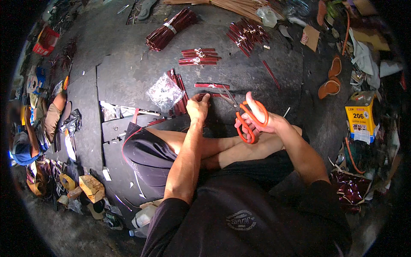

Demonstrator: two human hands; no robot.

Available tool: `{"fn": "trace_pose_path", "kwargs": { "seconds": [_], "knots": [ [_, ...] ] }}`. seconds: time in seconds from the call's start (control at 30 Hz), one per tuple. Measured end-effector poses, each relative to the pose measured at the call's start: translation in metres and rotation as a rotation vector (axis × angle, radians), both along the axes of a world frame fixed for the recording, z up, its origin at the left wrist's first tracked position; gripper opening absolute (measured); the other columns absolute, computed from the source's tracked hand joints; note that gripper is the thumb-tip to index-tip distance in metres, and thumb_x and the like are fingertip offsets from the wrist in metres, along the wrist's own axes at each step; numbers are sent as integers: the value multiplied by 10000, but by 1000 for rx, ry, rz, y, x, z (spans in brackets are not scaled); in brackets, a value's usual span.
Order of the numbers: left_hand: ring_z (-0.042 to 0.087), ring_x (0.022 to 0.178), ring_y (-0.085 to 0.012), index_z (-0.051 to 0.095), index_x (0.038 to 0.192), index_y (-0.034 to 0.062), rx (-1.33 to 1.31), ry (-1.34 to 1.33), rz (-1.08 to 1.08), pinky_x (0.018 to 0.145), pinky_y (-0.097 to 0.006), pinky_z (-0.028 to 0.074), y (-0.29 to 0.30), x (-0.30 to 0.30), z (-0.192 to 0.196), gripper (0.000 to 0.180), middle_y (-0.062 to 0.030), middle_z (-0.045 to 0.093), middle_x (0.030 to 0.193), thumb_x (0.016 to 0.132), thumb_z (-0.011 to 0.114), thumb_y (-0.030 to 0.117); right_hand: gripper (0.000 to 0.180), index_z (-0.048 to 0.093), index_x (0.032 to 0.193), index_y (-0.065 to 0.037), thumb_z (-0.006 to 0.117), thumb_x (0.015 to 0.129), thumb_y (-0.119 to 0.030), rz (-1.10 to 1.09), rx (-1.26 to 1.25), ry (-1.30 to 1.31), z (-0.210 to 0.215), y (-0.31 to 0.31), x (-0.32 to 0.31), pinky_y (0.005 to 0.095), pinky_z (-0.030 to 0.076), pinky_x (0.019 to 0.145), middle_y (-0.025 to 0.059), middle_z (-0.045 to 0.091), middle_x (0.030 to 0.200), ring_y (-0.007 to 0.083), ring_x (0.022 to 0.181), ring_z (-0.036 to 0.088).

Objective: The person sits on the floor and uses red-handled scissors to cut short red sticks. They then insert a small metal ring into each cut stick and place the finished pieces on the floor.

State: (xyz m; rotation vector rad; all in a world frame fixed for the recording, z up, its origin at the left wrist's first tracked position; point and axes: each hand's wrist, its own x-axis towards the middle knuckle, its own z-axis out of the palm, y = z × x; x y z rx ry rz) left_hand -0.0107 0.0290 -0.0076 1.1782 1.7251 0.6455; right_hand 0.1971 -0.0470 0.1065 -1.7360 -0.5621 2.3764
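Observation:
My right hand (262, 122) has its fingers through the orange handles of a pair of scissors (240, 118), whose blades are spread. The blades cross the right end of a dark red strip (216, 95). My left hand (198, 107) pinches that strip near its left end, against the dark floor. Just beyond it lies a second red strip (212, 85) with a pale mark at its middle. Beside my left hand is a crumpled clear plastic bag (166, 92), touching a small stack of red strips (177, 85).
Farther off lie a tied red bundle (171, 28), a short stack (199, 56) and a loose pile (247, 35). Brown sandals (332, 81) and a yellow tub (361, 118) stand right. Another person (26, 141) sits far left, near a floor gap (122, 112).

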Motion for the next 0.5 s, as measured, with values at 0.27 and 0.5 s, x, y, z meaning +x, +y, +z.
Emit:
{"fn": "trace_pose_path", "kwargs": {
  "seconds": [0.27, 0.5],
  "knots": [
    [708, 665, -183, 714, 977, -45, -30, -19, -10, 622, -311, 559, 0, 0, -2, 308, -140, 732, 821, 830, 752, 223, 1190, 630, 1013, 50, 119, 685, -974, -4, -39, 13, -6, 1, -4, 386, 508, 664, 104, 572, 719, 269, 651, 620],
    [704, 655, -179, 722, 950, -27, -14, -53, -29, 636, -315, 547, 1, -1, -8, 277, -132, 731, 799, 839, 733, 227, 1212, 595, 1048, 76, 118, 683, -977, 2, -15, 19, -7, 4, -4, 398, 527, 710, 107, 562, 740, 279, 687, 638]
  ]
}}
